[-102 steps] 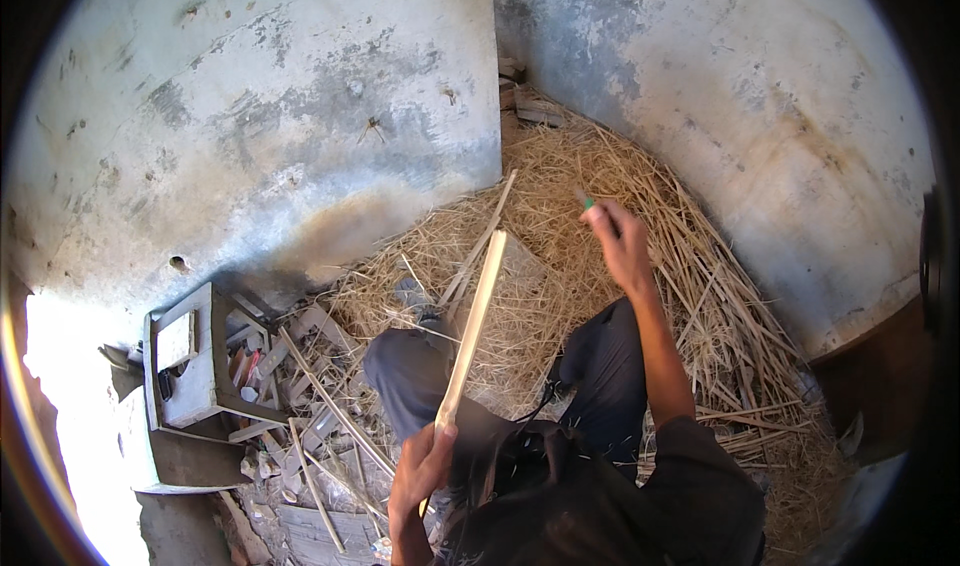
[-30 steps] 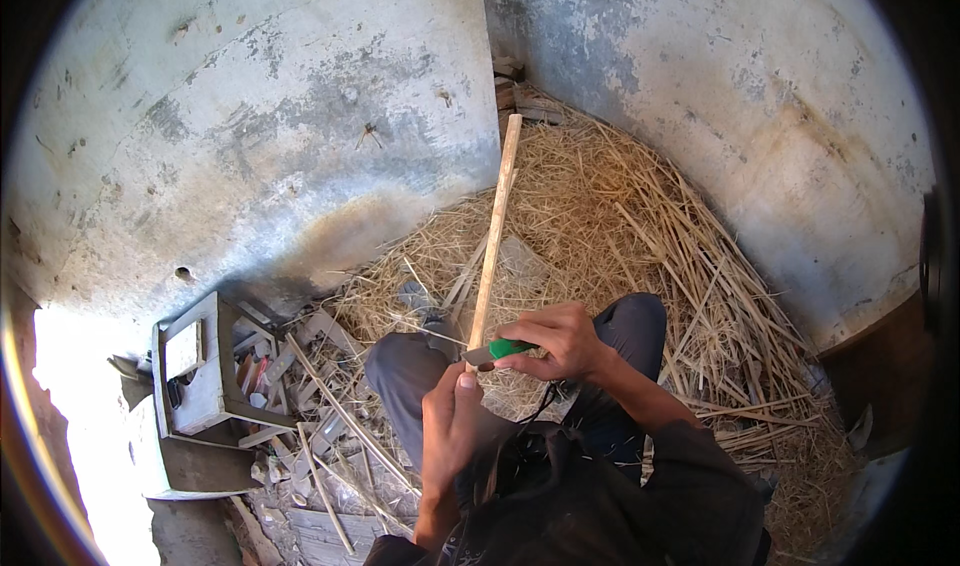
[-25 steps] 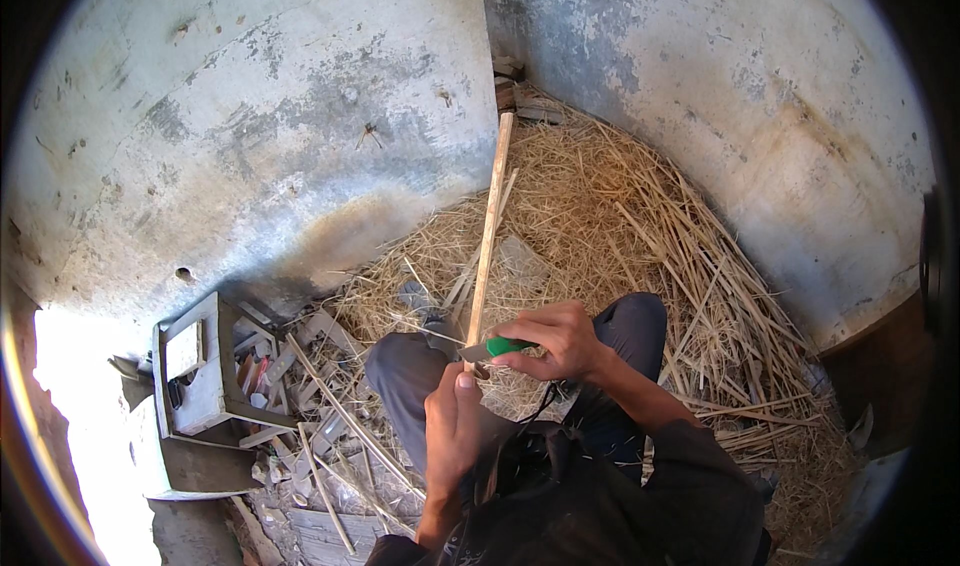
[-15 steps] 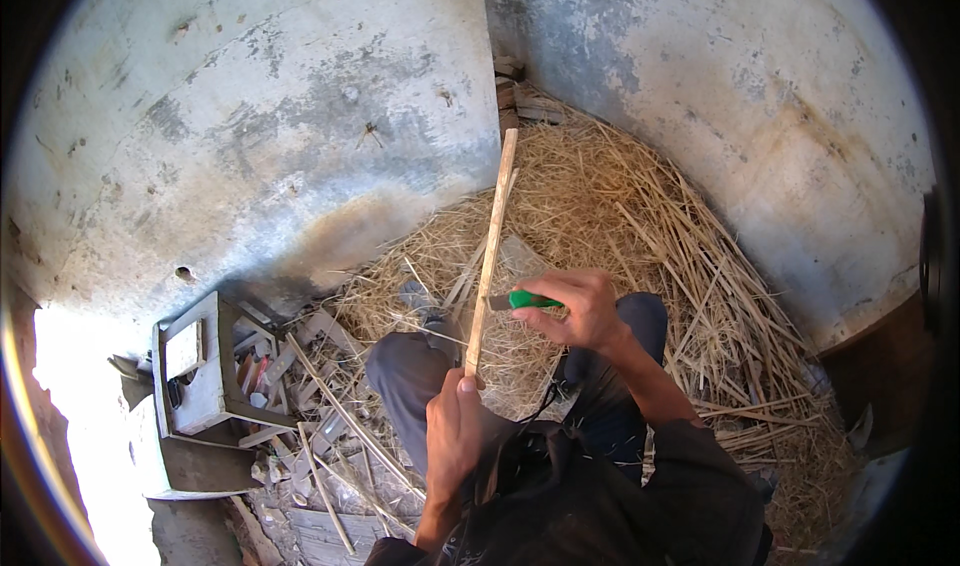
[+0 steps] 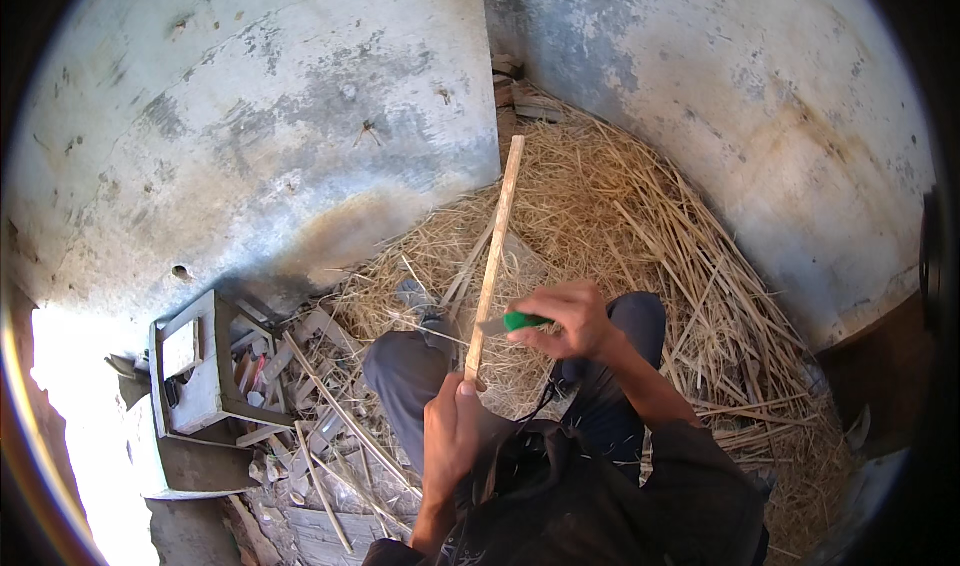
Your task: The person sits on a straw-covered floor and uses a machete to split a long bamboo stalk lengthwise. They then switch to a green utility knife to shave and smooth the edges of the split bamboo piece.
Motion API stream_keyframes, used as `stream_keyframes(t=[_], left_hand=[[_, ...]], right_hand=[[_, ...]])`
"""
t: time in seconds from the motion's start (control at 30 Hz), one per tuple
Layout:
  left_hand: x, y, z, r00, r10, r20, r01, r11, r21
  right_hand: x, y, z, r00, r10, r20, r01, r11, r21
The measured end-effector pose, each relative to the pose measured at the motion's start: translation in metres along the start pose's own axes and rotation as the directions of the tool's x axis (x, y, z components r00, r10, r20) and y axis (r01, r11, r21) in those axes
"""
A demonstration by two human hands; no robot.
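Observation:
My left hand grips the near end of a long thin wooden strip that points up and away toward the wall corner. My right hand holds a knife with a green handle. Its blade lies against the strip just above my left hand. Both hands are over my knees, which are in dark trousers. A heap of straw covers the floor in front of me.
Two stained concrete walls meet at a corner behind the straw. At the left stands a small grey wooden box frame among loose sticks and wood scraps. Bright sunlight falls at the lower left.
The right hand with the knife slid up the strip about half a second ago and has come back down close to my left hand. The strip has stayed in my left hand.

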State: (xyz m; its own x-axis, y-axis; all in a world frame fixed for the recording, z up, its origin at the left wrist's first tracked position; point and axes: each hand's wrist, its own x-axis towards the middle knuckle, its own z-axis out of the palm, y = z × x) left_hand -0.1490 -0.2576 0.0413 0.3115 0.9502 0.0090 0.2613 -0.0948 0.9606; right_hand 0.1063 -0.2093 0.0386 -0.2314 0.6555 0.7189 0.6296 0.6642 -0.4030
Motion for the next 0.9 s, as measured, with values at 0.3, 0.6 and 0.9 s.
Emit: stream_keyframes(t=[0.3, 0.6, 0.9], left_hand=[[0.005, -0.006, 0.003, 0.985, -0.08, 0.15, 0.13, 0.925, -0.357], [0.0, -0.002, 0.005, 0.991, -0.09, 0.094, 0.116, 0.941, -0.319], [-0.005, -0.003, 0.001, 0.998, -0.064, 0.026, 0.068, 0.981, -0.18]], right_hand=[[-0.007, -0.021, 0.014, 0.999, -0.026, -0.032, 0.026, 1.0, 0.008], [0.0, -0.015, 0.007, 0.992, -0.078, -0.096, 0.067, 0.991, -0.114], [0.005, -0.016, 0.005, 0.992, -0.097, -0.086, 0.083, 0.985, -0.151]])
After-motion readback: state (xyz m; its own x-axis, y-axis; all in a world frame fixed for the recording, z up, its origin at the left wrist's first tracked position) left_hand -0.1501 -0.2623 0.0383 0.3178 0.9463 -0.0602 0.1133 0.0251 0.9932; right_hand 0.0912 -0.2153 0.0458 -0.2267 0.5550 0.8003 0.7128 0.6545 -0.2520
